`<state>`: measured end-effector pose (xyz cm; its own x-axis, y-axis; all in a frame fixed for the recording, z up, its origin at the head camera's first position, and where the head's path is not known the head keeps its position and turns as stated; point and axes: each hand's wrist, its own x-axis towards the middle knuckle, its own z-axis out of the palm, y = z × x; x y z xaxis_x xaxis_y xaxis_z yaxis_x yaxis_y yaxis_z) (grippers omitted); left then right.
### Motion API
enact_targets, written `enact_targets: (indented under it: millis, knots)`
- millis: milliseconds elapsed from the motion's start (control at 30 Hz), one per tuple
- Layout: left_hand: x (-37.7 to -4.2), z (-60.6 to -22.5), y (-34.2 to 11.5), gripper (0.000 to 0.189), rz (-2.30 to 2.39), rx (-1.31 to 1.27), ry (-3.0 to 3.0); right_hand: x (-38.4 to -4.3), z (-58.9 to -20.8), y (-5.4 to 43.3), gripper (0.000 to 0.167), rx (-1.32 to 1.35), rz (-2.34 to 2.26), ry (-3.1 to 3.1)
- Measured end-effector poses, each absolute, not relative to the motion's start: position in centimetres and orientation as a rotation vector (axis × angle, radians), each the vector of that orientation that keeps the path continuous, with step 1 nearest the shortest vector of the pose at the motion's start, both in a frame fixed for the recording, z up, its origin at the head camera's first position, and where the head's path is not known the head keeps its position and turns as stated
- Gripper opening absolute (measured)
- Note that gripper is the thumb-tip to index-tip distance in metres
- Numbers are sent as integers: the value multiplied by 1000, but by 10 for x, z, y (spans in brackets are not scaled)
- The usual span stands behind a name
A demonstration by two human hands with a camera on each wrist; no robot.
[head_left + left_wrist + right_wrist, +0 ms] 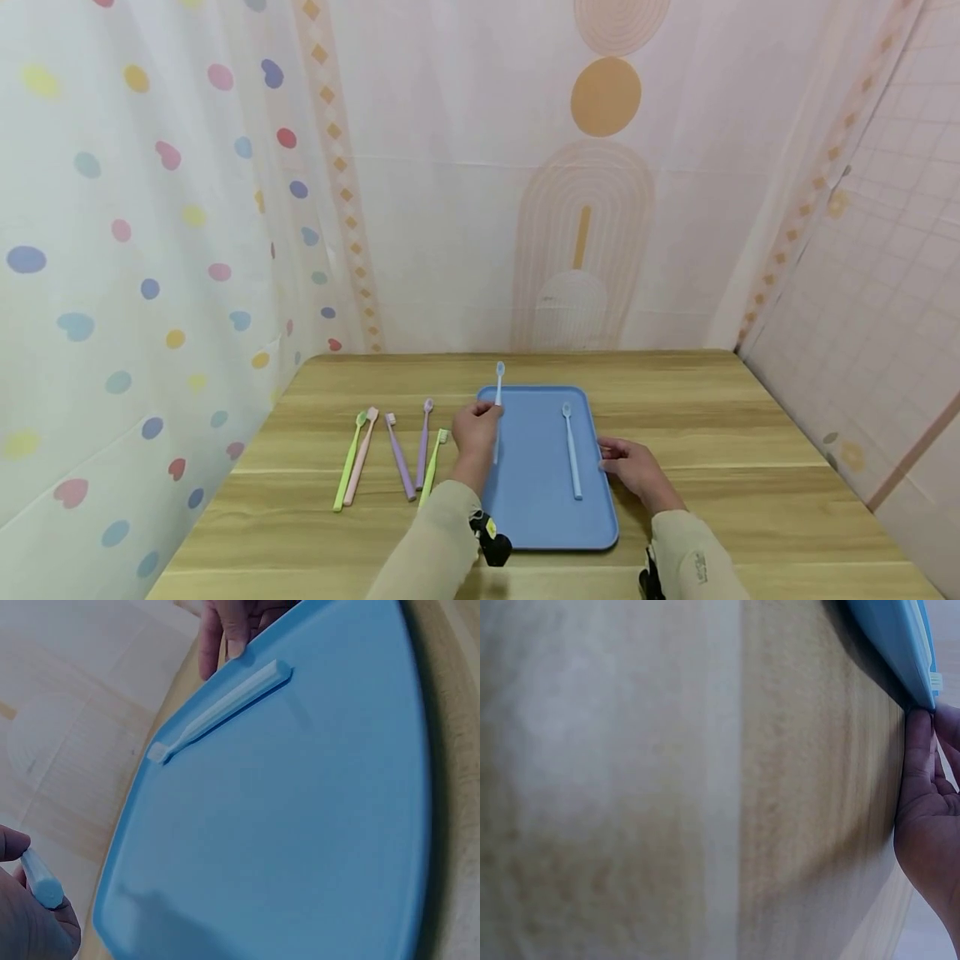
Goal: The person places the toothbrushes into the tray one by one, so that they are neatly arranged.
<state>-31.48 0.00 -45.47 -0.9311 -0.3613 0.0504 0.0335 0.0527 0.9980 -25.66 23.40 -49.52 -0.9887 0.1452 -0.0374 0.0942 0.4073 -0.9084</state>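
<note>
My left hand (pixel 476 435) pinches a light blue toothbrush (pixel 499 385) over the left side of a blue tray (pixel 531 512), its head pointing up and away. In the left wrist view the handle end of this toothbrush (pixel 46 891) sticks out between thumb and fingers. A second light blue toothbrush (pixel 573 458) lies lengthwise in the tray near the right rim. At that rim my right hand (pixel 633 468) grips the tray's edge, thumb on top. The right wrist view has the fingers (pixel 919 746) of this hand right at the tray's underside.
Left of the tray, several toothbrushes lie on the wooden table (pixel 720 417): a green one (pixel 348 467), a pink one (pixel 361 462), a purple one (pixel 401 458), another purple one (pixel 422 450) and a green one (pixel 431 471) partly behind the left sleeve. Patterned curtains hang behind the table.
</note>
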Motion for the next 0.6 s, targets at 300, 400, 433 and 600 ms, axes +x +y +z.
enact_targets:
  millis: [300, 400, 433, 600]
  knots:
    - [-304, -460, 16, 11, -1923, 288, -2118, -256, -496, 234, 41, -238, 1692, -2577]
    - [-301, -461, 22, 11, -1939, 285, -2135, -256, -495, 233, 41, -238, 1686, -2586]
    - [-300, -462, 24, 11, -1945, 281, -2132, -255, -494, 233, 42, -244, 1690, -2586]
    - [-297, -469, 34, 10, -1952, 296, -2143, -254, -492, 232, 42, -246, 1704, -2580]
